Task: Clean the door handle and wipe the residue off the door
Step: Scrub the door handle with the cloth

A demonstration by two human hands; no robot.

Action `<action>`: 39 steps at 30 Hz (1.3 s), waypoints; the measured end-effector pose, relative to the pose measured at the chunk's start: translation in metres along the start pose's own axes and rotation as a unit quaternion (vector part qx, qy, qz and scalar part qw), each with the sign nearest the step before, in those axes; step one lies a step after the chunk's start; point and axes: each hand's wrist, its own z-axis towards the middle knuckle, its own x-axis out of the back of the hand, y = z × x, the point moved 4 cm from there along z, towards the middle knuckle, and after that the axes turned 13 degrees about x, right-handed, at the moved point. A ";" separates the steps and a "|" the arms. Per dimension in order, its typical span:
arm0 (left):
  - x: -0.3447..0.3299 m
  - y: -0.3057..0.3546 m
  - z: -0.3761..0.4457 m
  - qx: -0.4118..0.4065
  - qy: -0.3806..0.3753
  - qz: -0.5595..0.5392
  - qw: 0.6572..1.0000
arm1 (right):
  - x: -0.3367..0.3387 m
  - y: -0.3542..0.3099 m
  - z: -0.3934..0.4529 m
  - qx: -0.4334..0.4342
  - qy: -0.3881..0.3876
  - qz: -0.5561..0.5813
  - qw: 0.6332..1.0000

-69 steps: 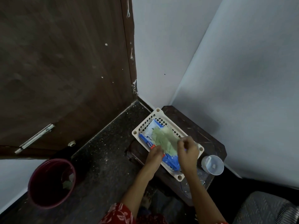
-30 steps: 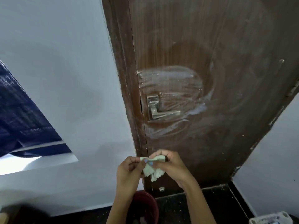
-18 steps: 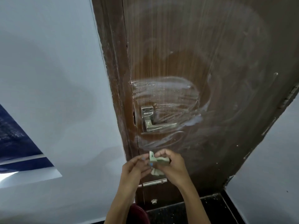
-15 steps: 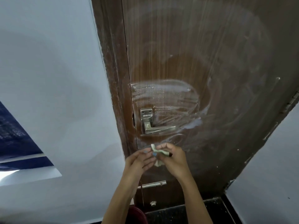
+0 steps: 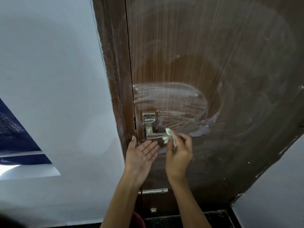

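Note:
A dark brown wooden door (image 5: 230, 71) fills the upper right, smeared with white residue (image 5: 171, 99) in arcs above and right of the metal lever handle (image 5: 150, 127). My right hand (image 5: 178, 153) pinches a small pale green wipe (image 5: 169, 137) against the free end of the lever. My left hand (image 5: 142, 154) is held palm up with fingers spread, just below the handle, holding nothing.
A white wall (image 5: 57, 79) runs along the left of the door frame (image 5: 113, 71). A metal bolt (image 5: 153, 191) sits low on the door, with a small knob (image 5: 153, 210) beneath it. The rim of a maroon bucket (image 5: 139, 219) shows at the floor between my forearms.
Both hands rose from below the handle. My right hand carried the wipe up to the lever's end, and my left hand let go of the wipe and opened palm up.

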 end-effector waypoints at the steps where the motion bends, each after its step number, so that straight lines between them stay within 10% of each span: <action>1: -0.003 0.000 0.001 0.002 -0.003 -0.005 1.000 | -0.005 -0.004 -0.004 0.017 -0.028 0.001 0.999; 24: 0.005 0.006 0.016 0.080 -0.064 -0.061 0.993 | -0.024 -0.023 -0.005 0.041 -0.080 -0.038 0.995; 39: 0.007 0.025 0.026 0.094 0.053 -0.006 0.994 | -0.018 -0.009 -0.016 0.019 -0.046 0.012 0.999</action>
